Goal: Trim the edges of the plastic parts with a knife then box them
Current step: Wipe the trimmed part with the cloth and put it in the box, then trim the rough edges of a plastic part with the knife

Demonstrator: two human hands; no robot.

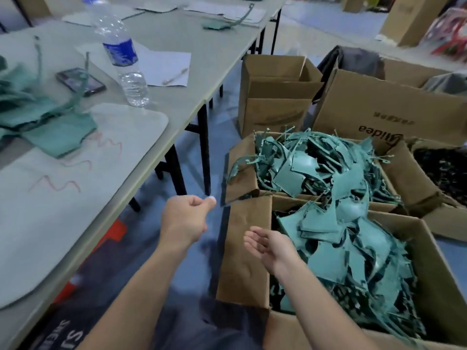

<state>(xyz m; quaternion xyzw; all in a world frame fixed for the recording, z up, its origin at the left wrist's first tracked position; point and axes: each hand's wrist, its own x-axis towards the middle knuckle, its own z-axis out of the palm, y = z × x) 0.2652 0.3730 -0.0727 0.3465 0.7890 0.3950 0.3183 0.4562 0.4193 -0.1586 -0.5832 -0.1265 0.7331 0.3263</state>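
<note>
Teal plastic parts (pixel 353 261) fill the near cardboard box (pixel 242 261) at my right. More of them are heaped in the box behind it (pixel 316 168). Another pile of teal parts (pixel 38 109) lies on the grey table (pixel 177 41) at the far left. My left hand (pixel 187 213) hovers between the table and the boxes, fingers curled into a fist, thumb against the forefinger, nothing visible in it. My right hand (pixel 267 245) is open, palm turned left, over the near box's inner flap, touching no part. A thin pale tool (pixel 175 76) lies on a paper sheet (pixel 164 64).
On the table stand a water bottle (pixel 121 51) and a phone (pixel 80 82), beside a pale grey mat (pixel 126 137). An open box (pixel 275 97) and a printed carton (pixel 379 114) stand behind the part boxes. Black table legs (pixel 206 152) stand to their left.
</note>
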